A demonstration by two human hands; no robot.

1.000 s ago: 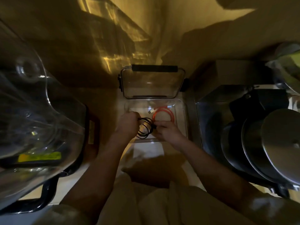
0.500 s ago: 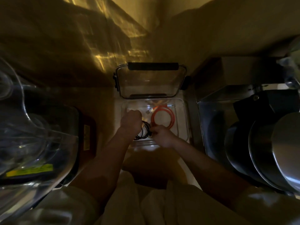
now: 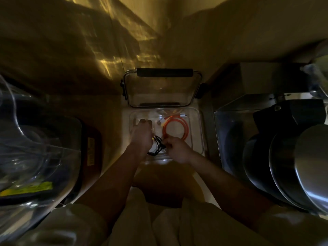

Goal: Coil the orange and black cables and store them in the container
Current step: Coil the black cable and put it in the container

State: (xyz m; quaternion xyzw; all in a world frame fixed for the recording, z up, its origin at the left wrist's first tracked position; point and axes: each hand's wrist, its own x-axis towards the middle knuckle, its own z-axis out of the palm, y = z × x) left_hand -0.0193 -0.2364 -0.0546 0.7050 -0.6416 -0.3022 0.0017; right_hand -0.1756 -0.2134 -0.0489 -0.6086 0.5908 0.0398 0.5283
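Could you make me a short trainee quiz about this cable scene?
1. True or false: the orange cable lies coiled inside the container.
2. Which cable do both hands hold? A orange, B black, C neither.
3. Fill in: the lid stands ____.

Key:
1. True.
2. B: the left hand and right hand hold the black cable.
3. Open, behind the container.
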